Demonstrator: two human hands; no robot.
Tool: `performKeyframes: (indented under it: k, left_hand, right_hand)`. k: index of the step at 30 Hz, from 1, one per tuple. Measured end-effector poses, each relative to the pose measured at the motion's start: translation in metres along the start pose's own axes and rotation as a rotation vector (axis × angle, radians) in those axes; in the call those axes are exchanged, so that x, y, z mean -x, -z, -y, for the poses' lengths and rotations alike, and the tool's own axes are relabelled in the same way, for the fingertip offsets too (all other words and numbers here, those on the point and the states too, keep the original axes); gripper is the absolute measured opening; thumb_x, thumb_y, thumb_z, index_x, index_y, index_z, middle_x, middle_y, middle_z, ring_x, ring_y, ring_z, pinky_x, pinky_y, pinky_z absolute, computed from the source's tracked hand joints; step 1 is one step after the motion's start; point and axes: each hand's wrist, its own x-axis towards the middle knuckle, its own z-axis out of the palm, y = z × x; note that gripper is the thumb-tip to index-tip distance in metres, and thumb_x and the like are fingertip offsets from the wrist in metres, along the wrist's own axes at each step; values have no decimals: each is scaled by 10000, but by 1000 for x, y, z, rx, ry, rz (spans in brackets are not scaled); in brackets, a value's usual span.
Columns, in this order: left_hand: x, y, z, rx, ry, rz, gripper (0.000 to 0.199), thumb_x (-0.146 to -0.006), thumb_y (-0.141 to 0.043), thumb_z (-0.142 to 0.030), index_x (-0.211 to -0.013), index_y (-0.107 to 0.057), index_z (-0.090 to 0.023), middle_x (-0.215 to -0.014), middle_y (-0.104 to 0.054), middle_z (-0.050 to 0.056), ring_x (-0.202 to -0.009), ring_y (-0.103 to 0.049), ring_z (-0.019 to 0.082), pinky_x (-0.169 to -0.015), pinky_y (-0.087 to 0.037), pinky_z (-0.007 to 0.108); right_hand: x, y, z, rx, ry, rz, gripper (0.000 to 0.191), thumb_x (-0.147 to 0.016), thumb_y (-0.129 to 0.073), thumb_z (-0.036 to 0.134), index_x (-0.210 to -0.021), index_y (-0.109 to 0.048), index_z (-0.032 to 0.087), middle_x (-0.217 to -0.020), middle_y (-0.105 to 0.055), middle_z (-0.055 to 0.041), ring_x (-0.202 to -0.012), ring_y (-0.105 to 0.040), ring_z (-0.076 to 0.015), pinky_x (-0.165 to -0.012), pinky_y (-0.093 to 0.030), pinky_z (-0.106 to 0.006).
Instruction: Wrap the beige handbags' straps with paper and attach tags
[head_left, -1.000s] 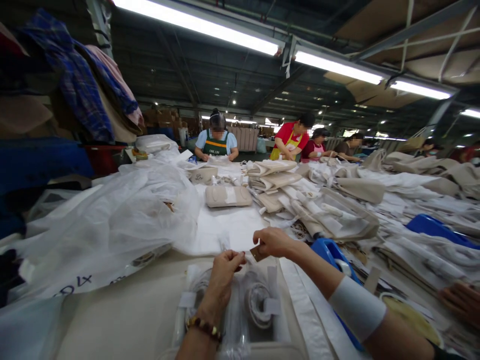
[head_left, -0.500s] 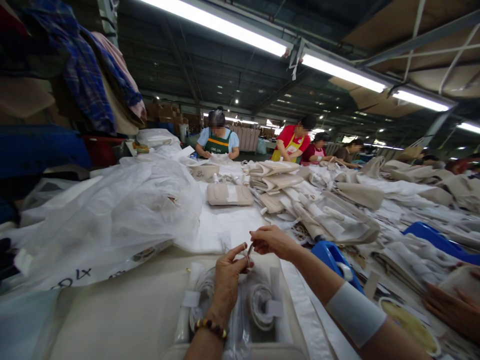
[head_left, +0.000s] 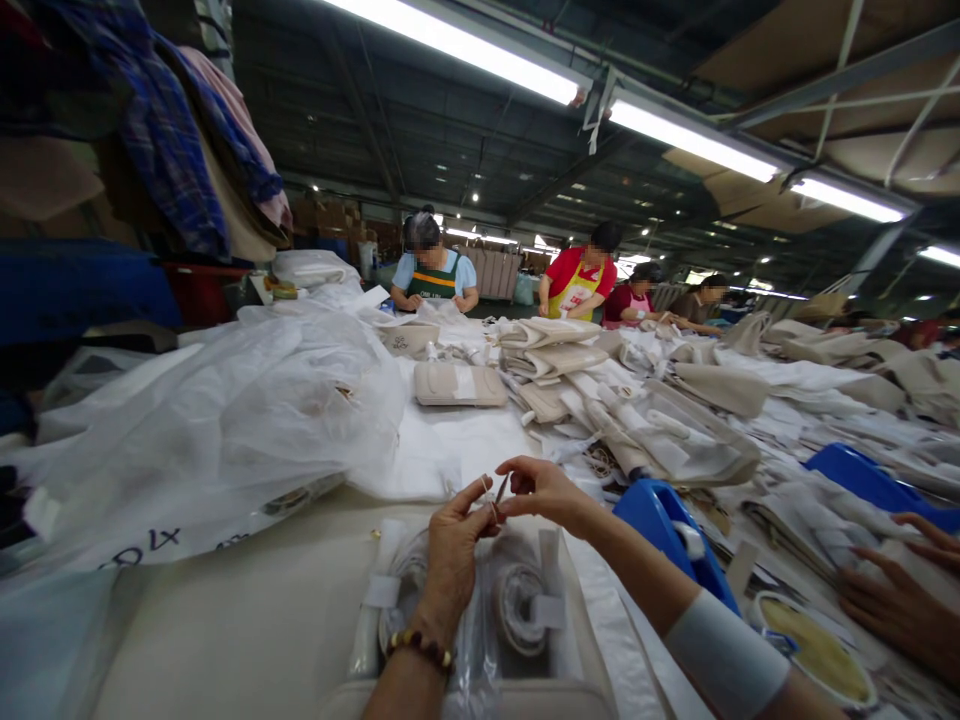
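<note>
Your left hand (head_left: 452,550) holds a thin pale string (head_left: 486,484) at its fingertips, thumb and forefinger close together. Your right hand (head_left: 546,492), just beside it, pinches a small thin tag (head_left: 502,488) seen nearly edge-on, so tag and string meet between your two hands. Right below them, coiled straps (head_left: 520,608) lie under clear plastic on a beige piece (head_left: 225,620). A strapped beige bundle (head_left: 460,385) sits beyond your fingers, a blue dispenser (head_left: 651,515) stands near your right forearm, and a large translucent bag (head_left: 225,410) spreads left of your left hand.

Glaring overhead tubes (head_left: 480,50), dim roof (head_left: 442,140)
</note>
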Motion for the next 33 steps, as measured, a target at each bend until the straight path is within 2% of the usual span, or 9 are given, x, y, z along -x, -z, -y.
performKeyframes:
  k: [5,8,12,16,22,26,29,33]
  left_hand:
    - [-2,1,1,23,-18,-10,536,-474,-797,-312,-969,-706,-127,-806,-692,56,-555,-550,96,-549,-462,234]
    - [-2,0,0,47,-10,-27,516,-459,-804,-304,-935,-713,-125,-872,-697,68,-539,-545,87,-528,-456,230]
    - [0,-1,-1,80,17,-40,536,-433,-804,-273,-931,-704,-101,-765,-694,63,-531,-581,114,-507,-450,228]
    - [2,-2,-1,103,12,-66,564,-433,-799,-281,-952,-688,-91,-693,-685,47,-533,-603,131,-509,-459,224]
    - [0,-2,1,121,-47,-133,525,-459,-795,-327,-920,-671,-108,-724,-688,50,-611,-626,147,-489,-439,199]
    - [-1,-1,2,102,-69,-155,497,-467,-782,-343,-886,-656,-109,-649,-667,36,-558,-601,137,-432,-388,185]
    - [-1,-1,3,66,-95,-149,429,-476,-763,-359,-815,-665,-115,-618,-652,20,-492,-546,103,-420,-370,182]
    - [-3,1,3,-10,-101,-148,316,-491,-726,-400,-608,-622,-126,-465,-553,-14,-412,-478,93,-388,-326,189]
  right_hand:
    - [-2,-8,-5,117,132,-89,275,-464,-803,197,-707,-674,200,-726,-493,47,-600,-417,-80,-593,-361,-227]
    - [-2,-7,-6,106,123,-63,237,-494,-783,267,-643,-623,178,-740,-541,26,-603,-467,-90,-576,-381,-232]
    - [-2,-5,-8,54,61,28,310,-593,-679,426,-714,-562,164,-631,-601,3,-559,-540,-122,-529,-409,-247]
    - [-5,-4,-8,64,69,27,309,-680,-562,450,-796,-523,167,-649,-612,5,-559,-564,-113,-568,-456,-256]
    - [-12,-7,3,266,59,110,82,-696,-535,224,-728,-568,156,-555,-569,37,-407,-453,-71,-404,-352,-191]
    - [-17,-11,13,411,30,151,45,-686,-554,123,-699,-585,153,-546,-577,39,-384,-449,-68,-362,-322,-176]
    - [-17,-15,15,472,47,133,112,-698,-553,74,-753,-538,170,-546,-562,63,-399,-472,-76,-369,-329,-170]
    - [-12,-22,10,498,125,133,272,-686,-567,9,-862,-490,203,-609,-560,89,-470,-507,-77,-453,-371,-172]
